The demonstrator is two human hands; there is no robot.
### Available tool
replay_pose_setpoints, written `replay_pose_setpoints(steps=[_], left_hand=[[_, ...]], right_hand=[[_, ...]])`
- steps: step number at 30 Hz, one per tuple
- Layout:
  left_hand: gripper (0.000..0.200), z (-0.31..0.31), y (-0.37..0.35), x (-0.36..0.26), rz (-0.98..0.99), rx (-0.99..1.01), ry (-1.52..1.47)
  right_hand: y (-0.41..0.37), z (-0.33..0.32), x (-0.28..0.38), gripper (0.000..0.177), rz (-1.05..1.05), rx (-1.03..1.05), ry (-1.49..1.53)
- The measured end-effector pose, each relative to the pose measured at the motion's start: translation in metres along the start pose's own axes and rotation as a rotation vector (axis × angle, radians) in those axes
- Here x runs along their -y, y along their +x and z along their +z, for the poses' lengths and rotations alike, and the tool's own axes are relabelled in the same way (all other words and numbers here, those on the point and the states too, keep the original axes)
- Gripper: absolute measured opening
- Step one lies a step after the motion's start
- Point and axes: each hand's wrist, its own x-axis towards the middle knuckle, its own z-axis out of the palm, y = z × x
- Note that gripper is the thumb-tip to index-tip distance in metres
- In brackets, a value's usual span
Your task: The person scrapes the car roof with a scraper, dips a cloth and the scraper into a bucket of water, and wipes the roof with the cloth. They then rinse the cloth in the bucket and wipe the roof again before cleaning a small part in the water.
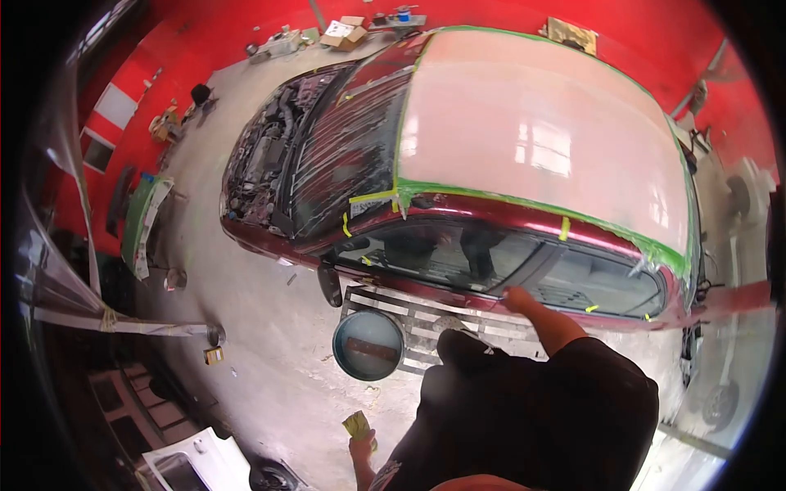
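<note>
My left hand (361, 447), low in the view, is closed around a flat yellow-green piece of what looks like sandpaper (356, 424), held out over the floor. My right hand (517, 299) reaches forward to the side of a dark red car (491, 206), just below the window line near the pillar between the side windows. Its fingers look curled in, and I cannot tell what they grip. Pale pink and glossy, the car's roof (483, 98) is edged with green masking tape (524, 196). Before me stands a round bucket (336, 352) of cloudy water, with a long brown block (370, 349) in it.
A slatted pallet (417, 358) lies between me and the car. The engine bay (266, 151) is uncovered. Clear plastic sheeting (61, 245) hangs at the left. A white panel (201, 462) rests at lower left, and an open cardboard box (344, 34) stands by the red wall.
</note>
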Motion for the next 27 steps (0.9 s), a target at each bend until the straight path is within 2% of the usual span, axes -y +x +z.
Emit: replay_pose_setpoints(steps=[2, 3, 4, 6, 9, 12, 18, 22, 23, 24, 26, 27], left_hand=[[0.055, 0.003, -0.027, -0.012, -0.016, 0.155, -0.276], [0.055, 0.006, -0.047, -0.024, 0.072, 0.169, -0.235], [0.028, 0.0, -0.088, -0.08, -0.07, 0.099, -0.075], [0.03, -0.007, -0.089, -0.08, -0.062, 0.135, -0.009], [0.036, -0.013, -0.088, -0.088, -0.066, 0.174, 0.102], [0.044, -0.018, -0.076, -0.108, -0.044, 0.194, 0.215], [0.058, -0.014, -0.057, -0.152, -0.017, 0.179, 0.405], [0.068, -0.003, -0.048, -0.172, -0.025, 0.14, 0.48], [0.074, 0.006, -0.045, -0.179, 0.101, 0.205, 0.243], [0.074, 0.014, -0.044, -0.185, 0.115, 0.21, 0.258], [0.073, 0.029, -0.048, -0.194, 0.134, 0.117, 0.136], [0.075, 0.04, -0.066, -0.198, 0.239, 0.141, 0.088]], right_hand=[[-0.047, -0.014, -0.033, 0.041, 0.18, -0.094, 0.147], [-0.072, -0.015, -0.043, 0.042, 0.27, -0.145, 0.264], [-0.092, -0.008, -0.06, 0.042, 0.298, -0.154, 0.278], [-0.139, 0.015, -0.095, 0.043, 0.381, -0.331, 0.392], [-0.204, 0.036, -0.126, 0.047, 0.543, -0.251, 0.328], [-0.239, 0.063, -0.156, 0.048, 0.64, -0.368, 0.376], [-0.254, 0.081, -0.177, 0.047, 0.66, -0.571, 0.537], [-0.259, 0.063, -0.175, 0.044, 0.659, -0.57, 0.627], [-0.257, 0.07, -0.194, 0.042, 0.588, -0.666, 0.513], [-0.248, 0.087, -0.22, 0.046, 0.541, -0.607, 0.576], [-0.26, 0.083, -0.238, 0.045, 0.51, -0.62, 0.491], [-0.269, 0.077, -0.247, 0.045, 0.518, -0.624, 0.501]])
